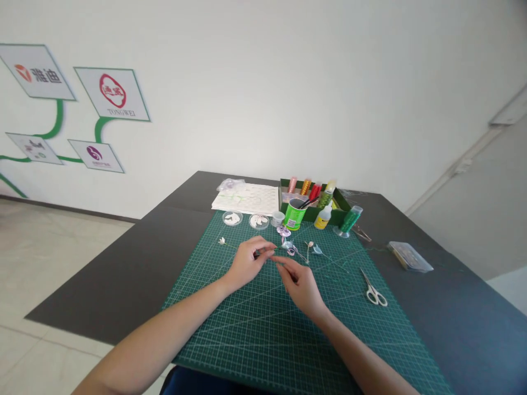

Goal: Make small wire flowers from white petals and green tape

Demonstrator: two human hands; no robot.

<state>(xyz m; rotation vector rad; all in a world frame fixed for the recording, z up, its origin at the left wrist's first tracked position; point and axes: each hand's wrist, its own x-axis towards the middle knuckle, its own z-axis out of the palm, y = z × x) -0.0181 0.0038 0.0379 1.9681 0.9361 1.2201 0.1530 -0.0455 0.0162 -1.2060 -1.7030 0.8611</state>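
My left hand (248, 260) pinches a thin wire stem (272, 252) that carries small pale flower pieces (288, 245) at its far end. Close beside it, my right hand (300, 282) has its fingertips closed on the same stem, just right of the left fingers. Both hands hover over the middle of a green cutting mat (263, 334). More little flower pieces on wires (311, 247) lie on the mat just beyond my fingers, and a single one (222, 241) lies to the left.
Scissors (374, 291) lie on the mat at the right. Behind stand two small clear dishes (233, 218), a green cup (295, 214), a yellow glue bottle (323, 216), a green box (340, 204) of bead tubes, a paper stack (247, 198) and a clear case (409, 256).
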